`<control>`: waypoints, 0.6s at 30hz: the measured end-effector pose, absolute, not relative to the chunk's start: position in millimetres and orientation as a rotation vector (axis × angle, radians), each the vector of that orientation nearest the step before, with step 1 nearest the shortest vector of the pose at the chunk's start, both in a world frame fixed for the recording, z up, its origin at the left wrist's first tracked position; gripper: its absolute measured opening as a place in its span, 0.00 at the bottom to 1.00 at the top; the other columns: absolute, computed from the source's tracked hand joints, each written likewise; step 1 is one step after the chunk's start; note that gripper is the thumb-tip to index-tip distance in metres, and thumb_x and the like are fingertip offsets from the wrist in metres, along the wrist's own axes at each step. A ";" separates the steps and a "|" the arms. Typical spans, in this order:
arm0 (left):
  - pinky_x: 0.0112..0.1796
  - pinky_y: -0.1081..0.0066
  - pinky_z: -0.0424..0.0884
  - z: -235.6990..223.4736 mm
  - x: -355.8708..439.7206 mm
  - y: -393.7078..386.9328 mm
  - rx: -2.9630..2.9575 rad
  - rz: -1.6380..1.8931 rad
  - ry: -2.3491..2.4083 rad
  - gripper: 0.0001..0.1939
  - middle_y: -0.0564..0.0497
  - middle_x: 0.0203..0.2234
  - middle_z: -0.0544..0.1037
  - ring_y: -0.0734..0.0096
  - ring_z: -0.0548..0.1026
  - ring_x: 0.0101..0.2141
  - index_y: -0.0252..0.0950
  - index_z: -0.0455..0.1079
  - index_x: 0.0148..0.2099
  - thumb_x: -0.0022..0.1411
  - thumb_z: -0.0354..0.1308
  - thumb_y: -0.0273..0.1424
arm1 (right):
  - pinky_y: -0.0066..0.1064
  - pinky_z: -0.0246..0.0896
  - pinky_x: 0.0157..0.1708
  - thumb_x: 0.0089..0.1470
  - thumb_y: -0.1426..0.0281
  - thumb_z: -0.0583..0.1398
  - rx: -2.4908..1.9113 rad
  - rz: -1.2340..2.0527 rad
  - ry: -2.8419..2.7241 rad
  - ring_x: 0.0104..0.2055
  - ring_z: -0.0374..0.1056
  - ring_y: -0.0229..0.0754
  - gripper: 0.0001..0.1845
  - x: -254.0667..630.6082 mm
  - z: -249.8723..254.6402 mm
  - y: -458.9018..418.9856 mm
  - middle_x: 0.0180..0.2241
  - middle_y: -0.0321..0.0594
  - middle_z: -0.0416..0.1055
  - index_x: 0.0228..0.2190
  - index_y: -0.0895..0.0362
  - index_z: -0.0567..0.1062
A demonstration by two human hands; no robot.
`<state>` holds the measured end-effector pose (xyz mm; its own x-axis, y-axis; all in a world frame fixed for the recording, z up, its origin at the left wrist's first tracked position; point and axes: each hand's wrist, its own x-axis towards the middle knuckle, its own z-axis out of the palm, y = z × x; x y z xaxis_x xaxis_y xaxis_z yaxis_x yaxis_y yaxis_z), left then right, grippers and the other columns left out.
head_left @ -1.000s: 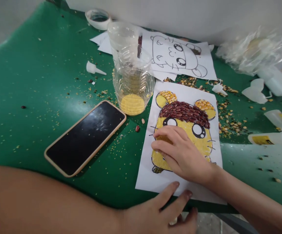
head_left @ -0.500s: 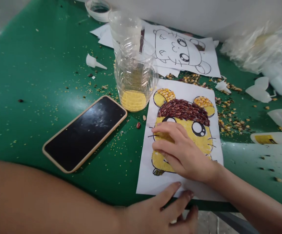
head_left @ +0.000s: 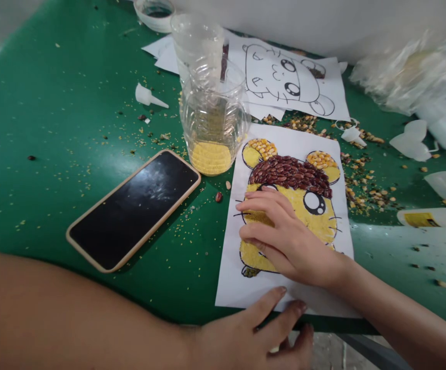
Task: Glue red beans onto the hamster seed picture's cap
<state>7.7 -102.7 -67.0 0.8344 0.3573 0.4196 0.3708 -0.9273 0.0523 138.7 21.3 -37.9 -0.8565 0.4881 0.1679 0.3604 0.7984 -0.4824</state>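
A white sheet [head_left: 230,288] lies in front of me, bearing a hamster picture [head_left: 288,173] of dark red beans, yellow grains and corn pieces. Across the hamster's face rests my right hand [head_left: 290,239], palm down, its fingers apart and slightly curved. It covers one eye in part and the mouth. My left hand [head_left: 256,331] reaches in from the left to the sheet's lower edge, with fingers spread and their tips on or beside the paper. No object shows in either hand; the undersides of both are hidden.
A phone [head_left: 134,210] lies left of the sheet, beside clear plastic cups [head_left: 211,123] with yellow grains. Behind are another hamster drawing [head_left: 261,77] and a nozzle cap [head_left: 148,96]. Loose seeds [head_left: 369,192], glue bottles [head_left: 419,218] and a plastic bag [head_left: 411,72] are on the right.
The fingers of my right hand have shifted very slightly to the left over the hamster's face. My left hand and the sheet stay where they were.
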 end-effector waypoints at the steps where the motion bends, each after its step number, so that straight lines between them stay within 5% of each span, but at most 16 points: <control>1: 0.50 0.60 0.67 -66.9 7.7 -102.8 -2.975 -0.665 -0.597 0.16 0.51 0.55 0.68 0.58 0.67 0.53 0.41 0.68 0.52 0.64 0.49 0.34 | 0.49 0.44 0.60 0.55 0.80 0.52 -0.662 0.637 -2.700 0.59 0.52 0.47 0.11 139.2 -38.6 21.5 0.49 0.44 0.63 0.34 0.55 0.70; 8: 0.51 0.60 0.66 -68.4 9.1 -104.2 -2.959 -0.665 -0.628 0.16 0.52 0.56 0.67 0.59 0.67 0.54 0.40 0.68 0.53 0.64 0.48 0.33 | 0.51 0.35 0.63 0.53 0.82 0.52 -0.639 0.614 -2.724 0.60 0.50 0.46 0.12 140.1 -40.0 22.4 0.49 0.42 0.62 0.34 0.55 0.70; 18: 0.51 0.60 0.67 -66.3 9.4 -104.4 -2.964 -0.658 -0.625 0.16 0.53 0.55 0.68 0.59 0.67 0.53 0.40 0.69 0.52 0.64 0.48 0.30 | 0.51 0.39 0.62 0.55 0.81 0.50 -0.686 0.644 -2.696 0.57 0.55 0.44 0.12 139.8 -38.8 22.4 0.45 0.43 0.64 0.34 0.55 0.69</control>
<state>9.4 -104.4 -66.3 0.8285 0.3767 0.4143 0.3945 -0.9178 0.0454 139.8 22.4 -38.8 -0.8462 0.5082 0.1603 0.3808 0.7871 -0.4852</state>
